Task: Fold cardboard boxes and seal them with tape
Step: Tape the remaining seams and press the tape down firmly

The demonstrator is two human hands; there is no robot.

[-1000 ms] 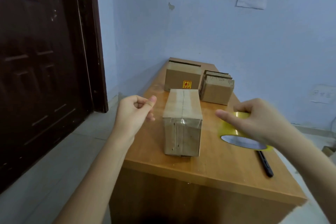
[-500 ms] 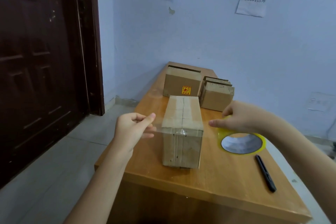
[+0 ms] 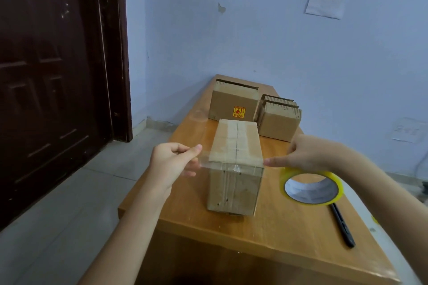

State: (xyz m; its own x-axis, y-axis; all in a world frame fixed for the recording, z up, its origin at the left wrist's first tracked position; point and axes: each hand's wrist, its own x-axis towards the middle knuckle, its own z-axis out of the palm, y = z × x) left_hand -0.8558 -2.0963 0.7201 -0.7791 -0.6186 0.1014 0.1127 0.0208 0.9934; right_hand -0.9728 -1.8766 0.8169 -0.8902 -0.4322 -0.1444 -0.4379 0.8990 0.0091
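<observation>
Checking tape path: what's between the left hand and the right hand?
Head view: the taped cardboard box; a clear tape strip runs from the left hand across its near top edge toward the right hand.

A closed brown cardboard box [image 3: 235, 164] stands on the wooden table, long side running away from the viewer, its top seam already taped. A clear tape strip [image 3: 222, 164] stretches across its near top edge. The yellow-tinted tape roll [image 3: 311, 188] is just right of the box, tilted; two stacks of flat boxes [image 3: 254, 111] stand behind.
</observation>
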